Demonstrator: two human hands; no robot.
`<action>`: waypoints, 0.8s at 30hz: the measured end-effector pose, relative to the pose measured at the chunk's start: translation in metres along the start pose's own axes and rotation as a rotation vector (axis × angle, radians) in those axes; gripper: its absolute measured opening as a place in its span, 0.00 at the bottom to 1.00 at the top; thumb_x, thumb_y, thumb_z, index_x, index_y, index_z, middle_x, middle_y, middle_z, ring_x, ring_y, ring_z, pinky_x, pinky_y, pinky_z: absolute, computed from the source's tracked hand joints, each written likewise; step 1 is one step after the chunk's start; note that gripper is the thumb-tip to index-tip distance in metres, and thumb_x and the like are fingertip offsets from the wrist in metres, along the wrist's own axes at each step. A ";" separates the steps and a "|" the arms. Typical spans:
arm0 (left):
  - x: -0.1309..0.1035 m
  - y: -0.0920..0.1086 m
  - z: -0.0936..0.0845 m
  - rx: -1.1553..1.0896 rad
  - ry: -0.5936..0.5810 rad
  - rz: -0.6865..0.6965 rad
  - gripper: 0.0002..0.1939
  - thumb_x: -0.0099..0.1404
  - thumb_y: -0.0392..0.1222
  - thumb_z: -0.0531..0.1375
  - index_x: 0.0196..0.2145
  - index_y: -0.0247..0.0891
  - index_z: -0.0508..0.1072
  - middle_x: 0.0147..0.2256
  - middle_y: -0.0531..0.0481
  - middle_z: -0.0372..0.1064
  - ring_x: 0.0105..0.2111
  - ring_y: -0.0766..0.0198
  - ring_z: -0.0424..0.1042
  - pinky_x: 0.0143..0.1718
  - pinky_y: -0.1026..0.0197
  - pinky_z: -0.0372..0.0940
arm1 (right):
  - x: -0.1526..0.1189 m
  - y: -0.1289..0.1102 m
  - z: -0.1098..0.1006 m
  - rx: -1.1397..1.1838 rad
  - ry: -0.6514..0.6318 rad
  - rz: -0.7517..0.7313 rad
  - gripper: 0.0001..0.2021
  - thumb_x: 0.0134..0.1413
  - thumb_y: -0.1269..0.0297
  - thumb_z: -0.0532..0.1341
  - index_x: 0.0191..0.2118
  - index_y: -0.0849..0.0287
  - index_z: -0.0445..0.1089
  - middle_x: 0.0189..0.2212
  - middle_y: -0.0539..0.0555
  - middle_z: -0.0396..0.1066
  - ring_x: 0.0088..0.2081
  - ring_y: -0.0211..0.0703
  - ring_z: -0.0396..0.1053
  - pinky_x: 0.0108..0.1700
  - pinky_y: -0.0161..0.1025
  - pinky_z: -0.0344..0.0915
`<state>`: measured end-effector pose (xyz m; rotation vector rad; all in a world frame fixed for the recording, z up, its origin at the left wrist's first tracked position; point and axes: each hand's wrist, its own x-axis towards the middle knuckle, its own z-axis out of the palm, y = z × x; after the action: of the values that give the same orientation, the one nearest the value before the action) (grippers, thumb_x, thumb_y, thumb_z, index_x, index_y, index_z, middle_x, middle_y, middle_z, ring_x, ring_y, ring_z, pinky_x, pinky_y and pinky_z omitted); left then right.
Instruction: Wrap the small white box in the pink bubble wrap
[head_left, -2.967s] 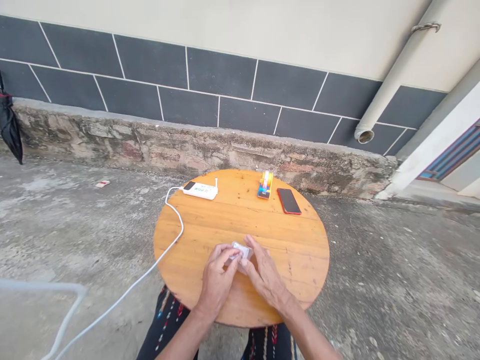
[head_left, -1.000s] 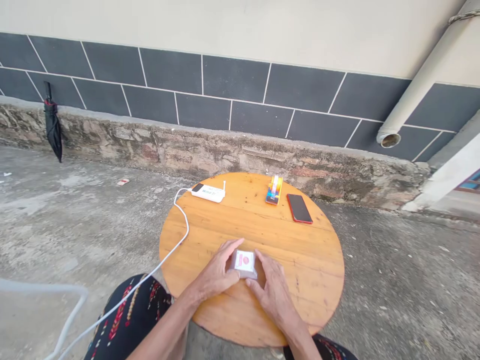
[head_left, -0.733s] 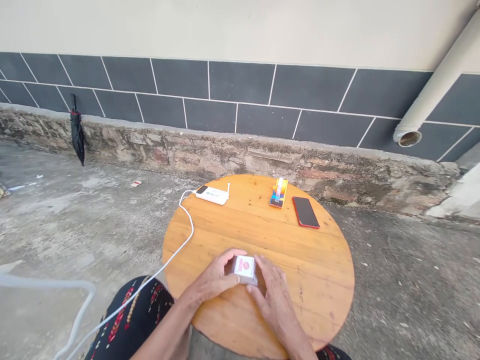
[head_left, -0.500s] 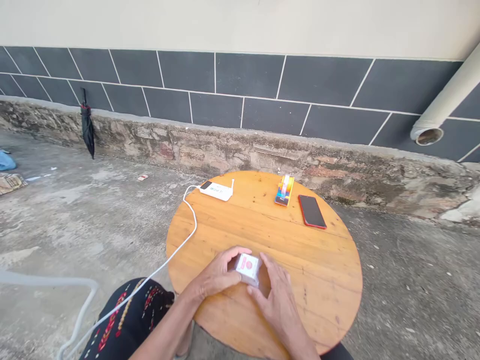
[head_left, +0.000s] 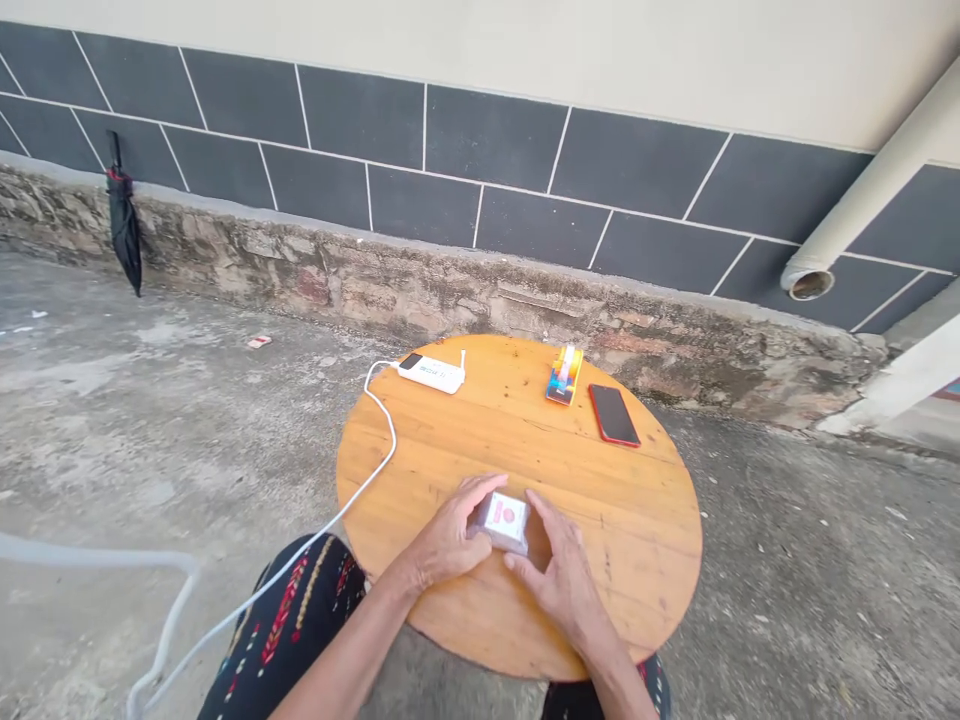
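A small white box with pink print, in loose clear plastic wrap, rests on the round wooden table near its front half. My left hand curls around its left side, index finger behind and thumb at the front. On the other side, my right hand has its index fingertip at the back right corner and its thumb at the front edge. A gap shows between the right palm and the box. The undersides of my fingers are hidden.
On the wooden table lie a white power strip with a white cord running past my left knee, a tape dispenser and a red-edged phone. A black umbrella leans against the wall; a pipe slopes down at right.
The camera view has tilted and turned slightly right, shifting the umbrella and wall. My hands stay around the box, which looks slightly turned.
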<state>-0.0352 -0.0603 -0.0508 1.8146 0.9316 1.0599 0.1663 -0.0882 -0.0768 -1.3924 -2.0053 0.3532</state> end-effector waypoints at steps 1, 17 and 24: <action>-0.001 -0.001 0.000 0.004 0.021 0.017 0.40 0.46 0.25 0.52 0.58 0.40 0.60 0.58 0.45 0.58 0.58 0.53 0.57 0.61 0.46 0.51 | 0.000 -0.001 0.000 -0.010 -0.004 0.004 0.33 0.52 0.58 0.62 0.62 0.55 0.53 0.58 0.57 0.60 0.57 0.56 0.57 0.57 0.54 0.56; -0.005 -0.002 0.000 -0.023 0.065 0.101 0.34 0.45 0.27 0.52 0.53 0.38 0.65 0.52 0.43 0.62 0.51 0.54 0.63 0.52 0.52 0.62 | 0.000 -0.007 -0.005 0.014 -0.014 0.066 0.30 0.51 0.54 0.62 0.59 0.54 0.58 0.54 0.58 0.64 0.55 0.56 0.61 0.55 0.54 0.59; -0.010 -0.003 -0.001 0.004 0.153 0.038 0.28 0.49 0.28 0.52 0.49 0.36 0.68 0.42 0.46 0.65 0.38 0.61 0.66 0.39 0.59 0.65 | -0.003 -0.004 -0.006 0.064 -0.008 0.060 0.26 0.56 0.59 0.58 0.60 0.55 0.57 0.57 0.58 0.61 0.57 0.53 0.58 0.58 0.52 0.56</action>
<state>-0.0401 -0.0672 -0.0564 1.7800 0.9933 1.2359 0.1680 -0.0937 -0.0712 -1.4151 -1.9453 0.4464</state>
